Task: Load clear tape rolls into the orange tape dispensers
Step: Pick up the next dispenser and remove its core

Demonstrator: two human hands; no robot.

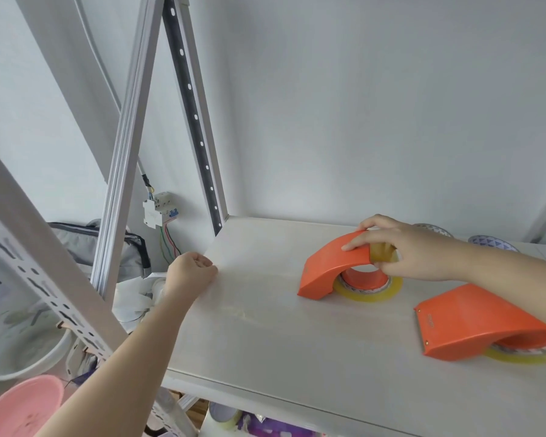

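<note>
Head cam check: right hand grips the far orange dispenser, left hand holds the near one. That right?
Not quite. In the head view the left hand holds nothing: it rests curled at the left edge of the shelf, well apart from the near dispenser, which nothing touches. The rest stands: the right hand grips the far dispenser.
</note>
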